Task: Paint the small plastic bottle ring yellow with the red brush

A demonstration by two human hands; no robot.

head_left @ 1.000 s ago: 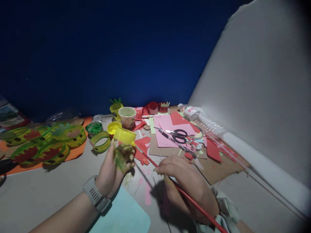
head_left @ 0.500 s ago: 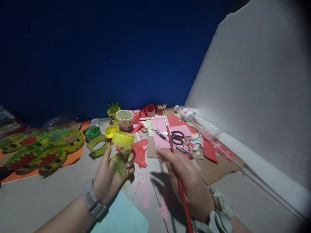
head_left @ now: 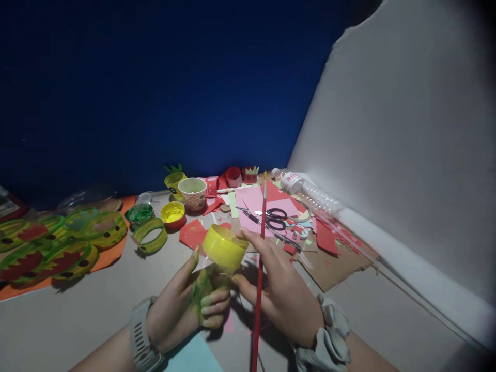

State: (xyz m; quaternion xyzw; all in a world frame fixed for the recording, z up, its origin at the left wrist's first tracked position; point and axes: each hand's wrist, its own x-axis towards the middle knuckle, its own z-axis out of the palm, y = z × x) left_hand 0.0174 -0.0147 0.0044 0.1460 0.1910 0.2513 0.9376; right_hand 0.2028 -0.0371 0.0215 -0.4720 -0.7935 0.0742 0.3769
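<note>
My left hand (head_left: 194,305), green paint on its palm and fingers, holds a clear plastic ring painted yellow (head_left: 225,249), tilted in front of me. Against the ring's right side rest the fingertips of my right hand (head_left: 277,289), which also holds a long red paintbrush (head_left: 260,268) upright, its yellow-tipped bristles at the top. Beyond the ring stand a tub of yellow paint (head_left: 173,213) and a tub of green paint (head_left: 140,213). A yellow-green ring (head_left: 150,236) lies in front of the green tub.
Finished-looking yellow-green rings (head_left: 72,258) lie at left on orange paper (head_left: 112,258). Behind are a patterned paper cup (head_left: 192,195) and red rings (head_left: 233,177). Black scissors (head_left: 276,222), pink paper (head_left: 251,199), cardboard (head_left: 329,268) and a plastic bottle (head_left: 306,190) are at right.
The yellow ring has moved right and turned in my left hand. My right hand has come leftward to touch it, and the brush stands more upright. The view has shifted slightly.
</note>
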